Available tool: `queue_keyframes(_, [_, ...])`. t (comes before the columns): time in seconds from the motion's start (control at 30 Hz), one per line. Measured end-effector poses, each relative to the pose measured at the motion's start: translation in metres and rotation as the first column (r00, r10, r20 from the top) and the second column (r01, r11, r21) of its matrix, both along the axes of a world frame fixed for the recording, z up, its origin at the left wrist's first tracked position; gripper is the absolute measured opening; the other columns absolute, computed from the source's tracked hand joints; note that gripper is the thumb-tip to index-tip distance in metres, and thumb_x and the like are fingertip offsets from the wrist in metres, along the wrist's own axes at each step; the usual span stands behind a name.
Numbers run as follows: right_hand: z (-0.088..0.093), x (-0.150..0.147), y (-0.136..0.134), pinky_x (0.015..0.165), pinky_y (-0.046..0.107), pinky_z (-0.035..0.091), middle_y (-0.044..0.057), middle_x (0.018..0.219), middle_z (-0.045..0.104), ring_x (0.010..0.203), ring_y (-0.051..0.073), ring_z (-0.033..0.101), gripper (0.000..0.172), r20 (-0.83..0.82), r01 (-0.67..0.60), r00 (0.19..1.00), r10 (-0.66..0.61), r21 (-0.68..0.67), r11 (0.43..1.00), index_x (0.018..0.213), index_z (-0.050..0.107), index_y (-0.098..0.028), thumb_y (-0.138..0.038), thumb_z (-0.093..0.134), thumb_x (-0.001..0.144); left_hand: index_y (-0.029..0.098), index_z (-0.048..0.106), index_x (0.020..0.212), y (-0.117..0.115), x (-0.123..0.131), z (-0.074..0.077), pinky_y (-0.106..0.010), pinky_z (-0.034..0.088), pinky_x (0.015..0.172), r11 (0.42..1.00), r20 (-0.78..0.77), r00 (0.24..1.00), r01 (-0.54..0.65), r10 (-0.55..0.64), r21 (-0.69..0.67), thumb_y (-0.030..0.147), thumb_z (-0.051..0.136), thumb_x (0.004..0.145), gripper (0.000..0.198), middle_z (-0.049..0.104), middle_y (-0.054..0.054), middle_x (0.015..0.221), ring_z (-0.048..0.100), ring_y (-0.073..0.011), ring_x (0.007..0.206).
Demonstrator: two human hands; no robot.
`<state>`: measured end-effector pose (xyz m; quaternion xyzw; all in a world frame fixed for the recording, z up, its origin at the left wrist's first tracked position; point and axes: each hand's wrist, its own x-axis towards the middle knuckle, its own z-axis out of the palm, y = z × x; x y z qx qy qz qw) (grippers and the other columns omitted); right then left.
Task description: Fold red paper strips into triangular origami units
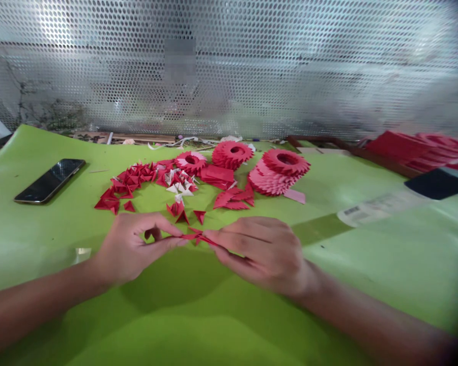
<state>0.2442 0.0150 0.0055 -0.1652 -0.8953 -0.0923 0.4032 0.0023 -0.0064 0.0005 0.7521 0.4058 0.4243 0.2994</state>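
Note:
Between my two hands, low over the green table cover [198, 315], are small folded red paper pieces [197, 236]. My left hand [133, 246] pinches one end between thumb and forefinger. From the other side, my right hand [263, 251] grips the red paper with thumb and fingers. Whether the pieces are joined I cannot tell. Just beyond my fingers lie loose red paper triangles [199, 217]. A heap of red folded pieces [135, 178] spreads behind my left hand, with white ones [181, 180] beside it.
Toothed paper rings, one red [232, 154] and one stacked pink and red [277, 173], stand behind. Flat red paper [217, 175] lies among them. A phone [49, 181] rests at left, a clear dark-ended packet [389, 203] at right. A perforated metal panel [229, 91] closes the back.

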Motion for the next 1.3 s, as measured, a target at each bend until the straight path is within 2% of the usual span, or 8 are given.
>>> queue_keyframes(0.63, [0.001,0.0,0.001,0.053,0.024,0.048,0.0,0.076,0.073,0.059,0.009,0.062,0.006,0.04,0.008,0.999,-0.009,0.017,1.0,0.096,0.069,-0.012,-0.014,0.064,0.093,0.02,0.077,0.076,-0.001,0.002,0.002,-0.021,0.05,0.048,0.997,0.002,0.999,-0.041,0.042,-0.065,0.026,0.076,0.081,0.007,0.077,-0.001,0.07,0.063,-0.0123,0.052])
queue_keyframes(0.87, [0.002,0.004,-0.002,0.044,0.027,0.039,-0.003,0.07,0.072,0.05,0.008,0.054,0.004,0.09,0.04,0.994,-0.054,0.153,0.987,0.092,0.071,-0.013,-0.014,0.071,0.088,0.018,0.076,0.073,-0.003,0.003,0.001,-0.019,0.045,0.042,0.987,0.028,0.999,-0.038,0.043,-0.153,0.025,0.075,0.081,0.011,0.074,-0.002,0.067,0.058,-0.0103,0.049])
queue_keyframes(1.13, [0.009,0.002,-0.004,0.042,0.027,0.036,-0.005,0.068,0.071,0.048,0.008,0.051,0.003,0.127,0.043,0.989,-0.072,0.22,0.975,0.085,0.071,-0.014,-0.012,0.072,0.087,0.017,0.072,0.066,-0.003,0.003,-0.004,-0.017,0.047,0.04,0.996,0.012,0.998,-0.064,0.065,-0.067,0.026,0.076,0.081,0.018,0.073,-0.002,0.062,0.06,-0.0104,0.046])
queue_keyframes(1.3, [0.002,0.002,-0.001,0.046,0.025,0.04,-0.003,0.071,0.071,0.052,0.007,0.053,0.004,0.115,0.007,0.993,-0.022,0.127,0.992,0.089,0.071,-0.013,-0.012,0.067,0.091,0.017,0.074,0.071,-0.002,0.0,-0.006,-0.017,0.05,0.043,0.992,-0.036,0.999,-0.008,0.013,0.126,0.02,0.075,0.083,0.012,0.077,-0.001,0.068,0.068,-0.012,0.053])
